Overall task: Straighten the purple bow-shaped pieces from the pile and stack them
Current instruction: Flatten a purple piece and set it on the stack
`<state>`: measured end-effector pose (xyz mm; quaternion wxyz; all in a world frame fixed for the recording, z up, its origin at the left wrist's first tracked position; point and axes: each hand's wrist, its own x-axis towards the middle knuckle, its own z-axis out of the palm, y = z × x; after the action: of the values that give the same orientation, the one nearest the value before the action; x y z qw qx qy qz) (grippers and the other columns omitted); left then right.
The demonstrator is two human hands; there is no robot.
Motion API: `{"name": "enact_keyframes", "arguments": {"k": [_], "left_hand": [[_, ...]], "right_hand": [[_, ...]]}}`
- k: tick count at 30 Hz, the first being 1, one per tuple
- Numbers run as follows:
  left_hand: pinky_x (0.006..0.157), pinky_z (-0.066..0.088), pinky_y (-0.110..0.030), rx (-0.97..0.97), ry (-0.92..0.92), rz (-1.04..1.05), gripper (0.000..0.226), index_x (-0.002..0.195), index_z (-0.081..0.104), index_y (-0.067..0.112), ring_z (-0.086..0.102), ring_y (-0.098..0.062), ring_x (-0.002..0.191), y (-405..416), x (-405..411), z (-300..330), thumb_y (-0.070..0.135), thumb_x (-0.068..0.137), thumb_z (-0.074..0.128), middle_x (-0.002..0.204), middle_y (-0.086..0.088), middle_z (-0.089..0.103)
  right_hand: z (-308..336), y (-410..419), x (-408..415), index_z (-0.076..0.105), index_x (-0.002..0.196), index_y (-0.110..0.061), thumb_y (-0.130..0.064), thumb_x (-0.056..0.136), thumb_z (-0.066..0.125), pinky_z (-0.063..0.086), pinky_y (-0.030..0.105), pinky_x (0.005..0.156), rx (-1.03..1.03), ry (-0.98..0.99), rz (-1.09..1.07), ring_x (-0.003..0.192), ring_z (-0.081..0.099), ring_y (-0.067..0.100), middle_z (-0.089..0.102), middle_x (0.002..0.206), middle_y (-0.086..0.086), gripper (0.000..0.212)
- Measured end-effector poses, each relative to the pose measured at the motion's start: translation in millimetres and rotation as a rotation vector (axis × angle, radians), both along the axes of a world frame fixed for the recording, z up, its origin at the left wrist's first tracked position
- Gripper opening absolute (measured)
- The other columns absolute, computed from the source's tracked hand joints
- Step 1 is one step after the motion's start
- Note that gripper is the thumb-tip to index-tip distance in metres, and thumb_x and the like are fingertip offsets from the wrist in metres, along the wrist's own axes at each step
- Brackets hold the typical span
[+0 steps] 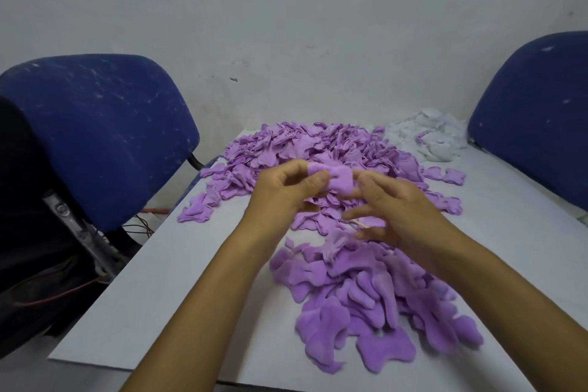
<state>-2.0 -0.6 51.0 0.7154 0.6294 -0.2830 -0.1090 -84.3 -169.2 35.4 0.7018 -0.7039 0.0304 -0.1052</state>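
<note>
Hundreds of purple pieces sprawl over the table (165, 264): the far pile (305, 149), then a nearer, flatter heap (375, 289). Above them the left hand (283, 191) pinches one bow piece (331, 180); the right hand (397, 210), fingers loosely spread, touches its other lobe. It looks feather-light, soft, floppy; pinch both lobes and pull flat.

Small workshop: fabric heaps (318, 149), office chairs (95, 137), bare wall (286, 9).
</note>
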Motion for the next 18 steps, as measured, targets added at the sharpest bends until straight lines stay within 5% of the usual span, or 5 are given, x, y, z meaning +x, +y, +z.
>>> {"name": "enact_keyframes", "arguments": {"k": [4, 7, 12, 18], "left_hand": [[0.064, 0.057, -0.023, 0.052, -0.069, 0.028, 0.015, 0.082, 0.073, 0.014, 0.065, -0.011, 0.066, -8, -7, -4, 0.0, 0.085, 0.068, 0.069, 0.0, 0.071], [0.055, 0.054, -0.023, 0.04, -0.067, 0.158, 0.017, 0.076, 0.071, 0.011, 0.058, -0.012, 0.052, -10, -5, -4, -0.005, 0.082, 0.07, 0.056, -0.001, 0.062], [0.063, 0.056, -0.029, 0.122, -0.106, 0.026, 0.012, 0.087, 0.07, 0.016, 0.065, -0.011, 0.065, -9, -9, -7, 0.005, 0.087, 0.069, 0.065, 0.006, 0.068], [0.062, 0.055, -0.028, 0.105, -0.027, 0.249, 0.009, 0.079, 0.073, 0.015, 0.064, -0.012, 0.064, 0, 1, -3, 0.009, 0.085, 0.071, 0.069, 0.0, 0.071]], "right_hand": [[1, 9, -1, 0.074, 0.095, -0.013, -0.017, 0.09, 0.067, 0.053, 0.022, 0.052, -0.017, -0.103, -0.153, 0.063, 0.066, 0.013, 0.072, 0.077, 0.006, 0.01], [1, 3, -2, 0.073, 0.089, -0.007, -0.005, 0.088, 0.069, 0.052, 0.021, 0.048, -0.121, -0.188, -0.29, 0.052, 0.063, 0.012, 0.069, 0.062, 0.004, 0.005], [2, 1, -8, 0.075, 0.093, -0.011, -0.011, 0.086, 0.072, 0.055, 0.023, 0.056, -0.296, -0.246, -0.221, 0.063, 0.068, 0.015, 0.073, 0.075, 0.011, 0.007], [4, -3, -9, 0.069, 0.112, -0.027, -0.026, 0.088, 0.071, 0.058, 0.023, 0.065, -0.383, -0.186, -0.152, 0.084, 0.07, 0.01, 0.072, 0.1, -0.008, 0.024]]}}
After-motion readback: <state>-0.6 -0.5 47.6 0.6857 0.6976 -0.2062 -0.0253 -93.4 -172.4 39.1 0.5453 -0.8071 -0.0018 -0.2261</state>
